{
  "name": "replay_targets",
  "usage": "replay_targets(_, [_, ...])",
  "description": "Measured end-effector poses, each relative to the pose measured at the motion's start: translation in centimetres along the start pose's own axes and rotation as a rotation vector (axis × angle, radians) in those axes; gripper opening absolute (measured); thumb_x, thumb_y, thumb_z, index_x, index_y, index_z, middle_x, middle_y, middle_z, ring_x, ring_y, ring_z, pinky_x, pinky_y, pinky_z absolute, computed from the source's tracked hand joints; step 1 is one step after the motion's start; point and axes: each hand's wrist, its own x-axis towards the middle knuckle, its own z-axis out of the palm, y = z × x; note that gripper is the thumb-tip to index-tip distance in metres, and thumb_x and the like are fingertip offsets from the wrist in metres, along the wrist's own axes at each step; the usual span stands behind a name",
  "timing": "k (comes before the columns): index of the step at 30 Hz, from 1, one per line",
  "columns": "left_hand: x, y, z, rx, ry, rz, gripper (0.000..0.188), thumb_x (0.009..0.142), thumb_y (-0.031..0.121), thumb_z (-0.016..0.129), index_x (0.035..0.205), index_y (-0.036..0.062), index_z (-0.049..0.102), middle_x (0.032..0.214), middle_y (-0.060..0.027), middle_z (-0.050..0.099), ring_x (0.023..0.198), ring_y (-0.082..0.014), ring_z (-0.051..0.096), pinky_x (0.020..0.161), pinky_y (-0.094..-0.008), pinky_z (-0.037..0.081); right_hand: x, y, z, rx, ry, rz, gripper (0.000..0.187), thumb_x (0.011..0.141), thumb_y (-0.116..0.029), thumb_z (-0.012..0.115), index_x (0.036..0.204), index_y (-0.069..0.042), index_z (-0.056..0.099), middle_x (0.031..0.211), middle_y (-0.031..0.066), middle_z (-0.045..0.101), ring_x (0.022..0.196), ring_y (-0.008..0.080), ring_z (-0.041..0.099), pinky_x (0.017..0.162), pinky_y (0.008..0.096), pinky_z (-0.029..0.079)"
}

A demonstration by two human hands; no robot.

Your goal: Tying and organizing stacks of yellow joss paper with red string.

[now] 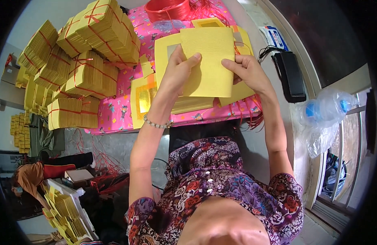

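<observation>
A sheaf of yellow paper [209, 67] is held up over the pink-covered table, fine parallel sheet edges showing across its upper part. My left hand [181, 68] grips its left side, thumb on the face and the other fingers mostly hidden. On the right edge, my right hand [249, 72] pinches it between the thumb in front and fingers curled behind. Beneath lies a pile of yellow paper [192, 105], partly covered by the sheaf. A yellow sheet with a shiny gold square [144, 98] rests beside my left forearm.
Bundles of yellow paper tied with red strips [92, 73] are stacked at the left. A red plastic-strip coil [167, 10] sits at the back of the pink table cover [115, 116]. To the right are a black case [290, 76] and clear plastic bottles [327, 108]. Another person [31, 179] is at lower left.
</observation>
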Motion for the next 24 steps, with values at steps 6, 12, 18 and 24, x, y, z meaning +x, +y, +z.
replay_targets(6, [0.9,-1.2,0.9,0.052,-0.057,0.022,0.036,0.092,0.005,0.056,0.126,-0.0015,0.047,0.117,-0.0117,0.061,0.103,-0.0183,0.061,0.088,-0.0307,0.048,-1.2,1.4,-0.7,0.003,0.043,-0.044,0.038,0.090,-0.039,0.063,0.093,-0.002,0.068,0.075,0.0025,0.068,0.062,0.0071,0.062,0.056,0.0207,0.050])
replay_targets(12, [1.2,-2.4,2.0,0.081,-0.099,0.066,0.039,0.092,0.004,0.054,0.129,-0.0020,0.043,0.116,-0.0125,0.060,0.103,-0.0186,0.059,0.086,-0.0310,0.048,-3.3,3.4,-1.5,0.106,-0.028,0.002,0.036,0.092,-0.033,0.063,0.097,0.003,0.067,0.077,0.0034,0.068,0.065,0.0071,0.063,0.057,0.0216,0.051])
replay_targets(18, [0.8,-2.7,3.8,0.079,-0.054,0.090,0.036,0.091,0.002,0.054,0.125,-0.0025,0.043,0.114,-0.0132,0.060,0.102,-0.0170,0.059,0.085,-0.0299,0.048,-6.3,3.8,-1.0,0.164,0.040,0.068,0.030,0.091,-0.022,0.064,0.106,0.004,0.065,0.089,0.0055,0.069,0.077,0.0072,0.064,0.065,0.0219,0.052])
replay_targets(24, [0.3,-3.5,5.0,0.167,-0.084,0.254,0.035,0.091,-0.001,0.052,0.124,-0.0042,0.041,0.113,-0.0141,0.060,0.099,-0.0180,0.060,0.084,-0.0303,0.048,-7.5,5.5,-1.5,0.148,0.080,0.139,0.030,0.091,-0.022,0.065,0.111,0.001,0.064,0.094,0.0041,0.070,0.080,0.0081,0.064,0.067,0.0212,0.052])
